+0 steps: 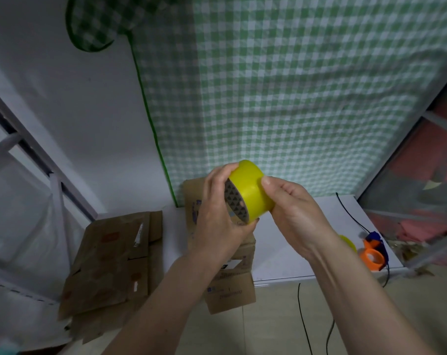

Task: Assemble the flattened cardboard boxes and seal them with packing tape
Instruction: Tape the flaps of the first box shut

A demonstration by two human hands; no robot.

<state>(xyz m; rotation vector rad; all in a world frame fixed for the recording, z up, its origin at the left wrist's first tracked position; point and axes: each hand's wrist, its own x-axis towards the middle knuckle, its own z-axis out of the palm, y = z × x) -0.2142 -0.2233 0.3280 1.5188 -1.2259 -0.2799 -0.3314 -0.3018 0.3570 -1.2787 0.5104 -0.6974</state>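
I hold a yellow roll of packing tape (250, 190) in the air with both hands. My left hand (217, 213) grips the roll from its open side, fingers curled over the rim and thumb under it. My right hand (291, 203) grips the other side, its thumb pressed on the tape's outer face. Below the hands an assembled cardboard box (232, 278) stands on the white table (294, 239), its flaps partly hidden by my arms. A stack of flattened cardboard boxes (109, 262) lies to the left.
An orange and blue tape dispenser (373, 254) and another yellow roll (349, 243) lie on the table's right side. A black cable (304, 319) hangs over the front edge. A green checked cloth (294, 98) hangs behind the table. White frames stand at both sides.
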